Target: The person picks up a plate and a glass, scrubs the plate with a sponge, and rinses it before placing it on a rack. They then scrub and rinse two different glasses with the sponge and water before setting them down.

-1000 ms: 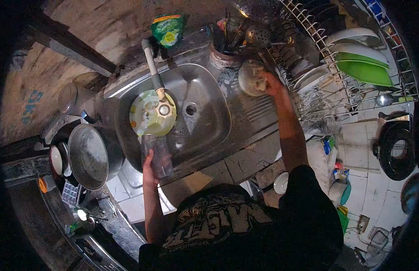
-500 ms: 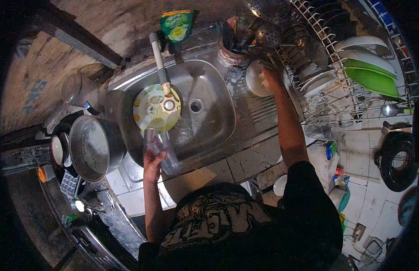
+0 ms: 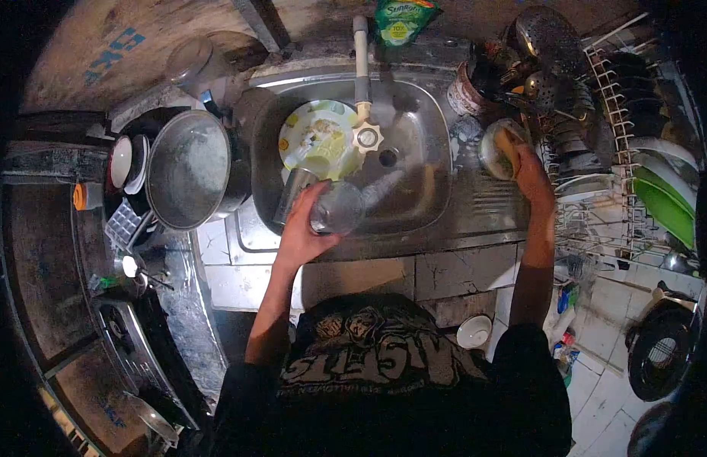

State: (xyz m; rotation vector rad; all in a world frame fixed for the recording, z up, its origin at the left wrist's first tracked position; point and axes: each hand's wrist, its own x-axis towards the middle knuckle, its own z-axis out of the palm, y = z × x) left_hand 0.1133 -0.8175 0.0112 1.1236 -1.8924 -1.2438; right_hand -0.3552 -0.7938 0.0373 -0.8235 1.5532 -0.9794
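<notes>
Torso in a dark printed shirt fills the bottom of the view; I look down past it to both forearms. A small white bowl [image 3: 473, 331] sits low by the right elbow.

Left hand [image 3: 304, 228]: grip wrapped around a clear glass tumbler [image 3: 339, 206], fingers curled on its wall and pinching it. The tumbler is tilted, mouth toward the camera, held over the near edge of the steel sink [image 3: 426, 194]. A second metal cup [image 3: 292, 194] stands just beside the left hand, inside the sink; I cannot tell whether the hand touches it.

Right hand [image 3: 532, 174]: stretched out to the draining board on the right of the sink, fingers pressed onto a yellow sponge [image 3: 507, 150] that lies in a small round dish [image 3: 490, 152]. The grip looks closed on the sponge, though the fingertips are partly hidden.

Further in: a pale yellow-green plate [image 3: 315, 137] lies in the basin under the tap [image 3: 362, 84], whose star-shaped handle overlaps the plate's rim. The drain hole lies just to the right of that.

Left of the sink on the worktop: a large steel pot [image 3: 187, 167]. Right: a wire dish rack [image 3: 635, 152] with white and green plates standing in it.

At the far wall: a green detergent pouch [image 3: 399, 17] behind the tap, and a utensil crock [image 3: 466, 87] with ladles and a strainer.
</notes>
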